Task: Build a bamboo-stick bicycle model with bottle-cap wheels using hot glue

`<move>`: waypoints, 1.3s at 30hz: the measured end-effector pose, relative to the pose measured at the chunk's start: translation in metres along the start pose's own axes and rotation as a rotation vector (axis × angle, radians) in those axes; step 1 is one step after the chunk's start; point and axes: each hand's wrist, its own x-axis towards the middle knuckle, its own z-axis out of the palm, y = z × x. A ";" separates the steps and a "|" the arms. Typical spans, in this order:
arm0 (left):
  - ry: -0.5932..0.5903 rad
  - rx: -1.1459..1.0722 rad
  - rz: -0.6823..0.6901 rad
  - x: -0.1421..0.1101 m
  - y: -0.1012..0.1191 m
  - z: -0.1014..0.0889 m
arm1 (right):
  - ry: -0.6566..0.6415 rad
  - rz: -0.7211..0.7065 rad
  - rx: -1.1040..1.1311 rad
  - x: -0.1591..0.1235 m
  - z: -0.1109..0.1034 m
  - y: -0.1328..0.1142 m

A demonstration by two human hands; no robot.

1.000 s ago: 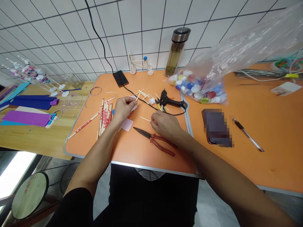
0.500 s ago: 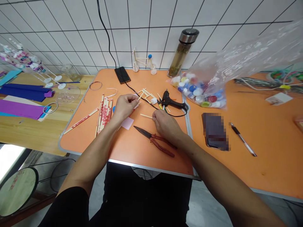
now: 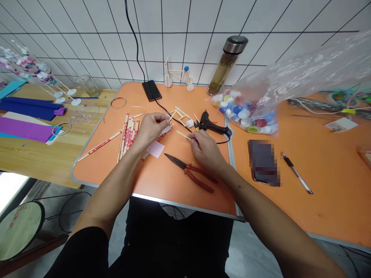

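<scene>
Glue gun (image 3: pixel 213 125) obstacle beyond right grip (image 3: pixel 206 148)

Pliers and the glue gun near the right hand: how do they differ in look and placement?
The pliers have reddish-brown handles and a dark nose, while the glue gun looks black all over. The pliers lie closer to the person; the glue gun lies farther back, beyond the right hand. The pliers' nose points left, whereas the glue gun's nozzle points toward the wall. Both lie on the orange tabletop, neither held.

Wooden stick (image 3: pixel 182 134), probably smooth but too small to be sure; plastic glue gun (image 3: pixel 213 126); glossy plastic bag (image 3: pixel 292 75).
</scene>
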 end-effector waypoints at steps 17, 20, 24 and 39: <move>0.028 0.019 0.005 0.002 -0.002 -0.004 | -0.028 0.089 0.045 0.004 -0.008 -0.012; 0.024 -0.003 0.007 0.001 0.001 -0.005 | -0.027 0.081 0.051 0.003 -0.008 -0.011; 0.017 -0.035 -0.035 0.000 0.005 -0.005 | 0.007 0.073 0.065 0.003 -0.008 -0.010; 0.066 -0.045 -0.092 0.001 0.015 -0.010 | 0.044 0.127 0.124 0.004 -0.006 -0.014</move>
